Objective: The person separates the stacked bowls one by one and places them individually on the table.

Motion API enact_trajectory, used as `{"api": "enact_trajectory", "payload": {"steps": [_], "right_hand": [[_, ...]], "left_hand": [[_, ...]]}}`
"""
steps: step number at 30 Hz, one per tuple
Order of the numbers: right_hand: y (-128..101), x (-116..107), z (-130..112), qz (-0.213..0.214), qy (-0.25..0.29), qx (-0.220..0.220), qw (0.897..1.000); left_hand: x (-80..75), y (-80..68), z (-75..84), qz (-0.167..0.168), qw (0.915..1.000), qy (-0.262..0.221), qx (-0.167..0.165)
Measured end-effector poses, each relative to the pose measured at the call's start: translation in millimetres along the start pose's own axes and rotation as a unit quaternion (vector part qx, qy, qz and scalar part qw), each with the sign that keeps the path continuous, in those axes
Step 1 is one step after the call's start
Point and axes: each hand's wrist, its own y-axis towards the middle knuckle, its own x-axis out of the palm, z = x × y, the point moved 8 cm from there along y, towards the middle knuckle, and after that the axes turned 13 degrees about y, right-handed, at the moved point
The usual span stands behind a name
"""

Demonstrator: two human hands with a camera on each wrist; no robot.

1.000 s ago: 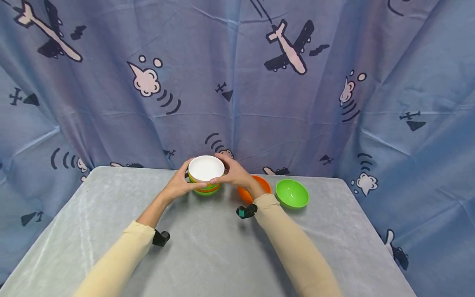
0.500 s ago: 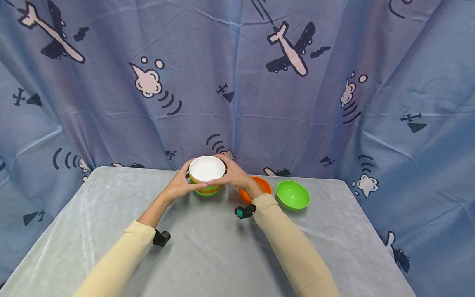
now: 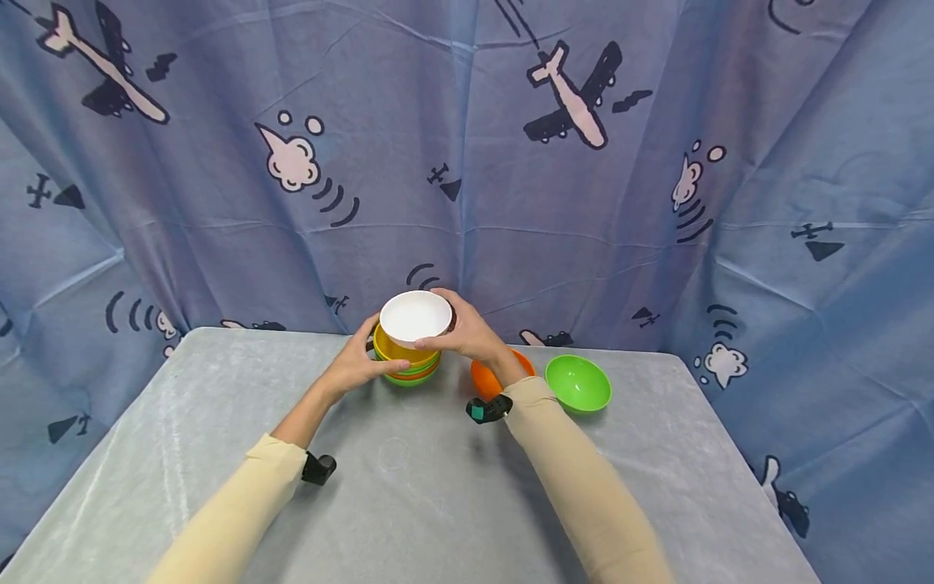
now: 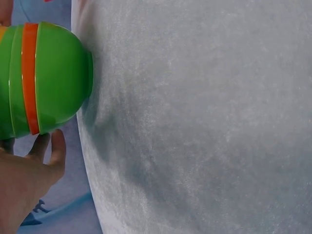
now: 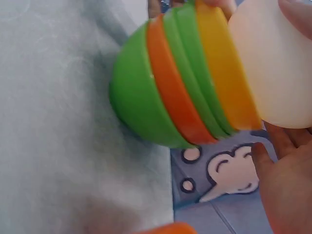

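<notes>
A white bowl (image 3: pixel 416 316) is pinched at its side by my right hand (image 3: pixel 470 331), tilted just above a stack of nested bowls. Topmost in that stack is a yellow bowl (image 3: pixel 392 349), with its inside partly uncovered. Below it, the right wrist view shows green bowls, an orange bowl (image 5: pixel 178 83) and a green bottom bowl (image 5: pixel 134 92) standing on the table. My left hand (image 3: pixel 356 362) holds the stack from its left side, thumb in front and fingers hidden behind. In the left wrist view, fingertips (image 4: pixel 57 146) curl beside the bottom green bowl (image 4: pixel 61 78).
Right of the stack stand a loose orange bowl (image 3: pixel 485 381), partly covered by my right wrist, and a bright green bowl (image 3: pixel 579 383). A grey cloth covers the table (image 3: pixel 409 503). A blue curtain (image 3: pixel 394 146) with airplane prints hangs right behind the far edge.
The white bowl has come up out of the yellow one and shifted slightly right with my right hand. My left hand stays at the stack.
</notes>
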Motion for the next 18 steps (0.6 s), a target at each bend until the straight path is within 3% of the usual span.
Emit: {"api": "enact_trajectory", "payload": {"steps": [8,18], "right_hand": [[-14.9,-31.9,-18.6,0.022,0.042,-0.012,0.999],[-50.4,-92.0,-31.9,0.055,0.022,-0.013,0.998]], "left_hand": [[0.7,-0.5,-1.4,-0.007,0.9998,0.019,-0.009],[1.3,0.2,-1.6,-0.006,0.9994,0.028,-0.019]]}}
